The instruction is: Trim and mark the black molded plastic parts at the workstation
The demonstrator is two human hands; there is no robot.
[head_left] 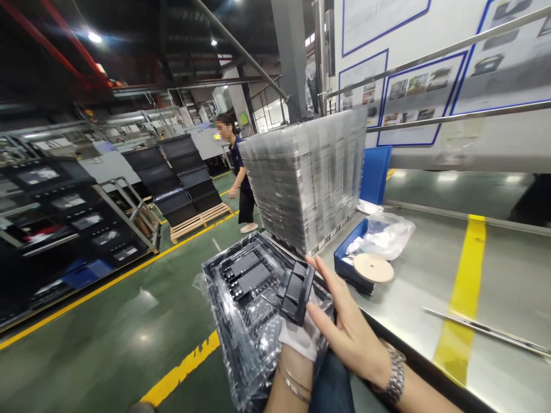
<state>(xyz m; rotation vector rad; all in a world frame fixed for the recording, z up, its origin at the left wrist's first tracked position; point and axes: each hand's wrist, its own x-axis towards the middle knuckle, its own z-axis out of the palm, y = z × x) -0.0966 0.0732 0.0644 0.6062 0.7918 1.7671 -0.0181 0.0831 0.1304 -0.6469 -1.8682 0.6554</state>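
My right hand is clamped, thumb above and fingers below, on a black moulded part, held just over a black tray wrapped in clear film. The tray is tilted toward me, apparently to keep its recesses in view. My left hand lies under the tray's near edge, where a white cloth hides the fingers, so I cannot tell its grip.

Ahead, the tray's far corner comes close to a film-wrapped stack, limiting forward room. On the right, the edge of a steel bench runs just beside my right wrist, with a blue bin on the bench near the grip. Moving room is widest to the left, over the green floor. A co-worker stands beyond the stack's left side.
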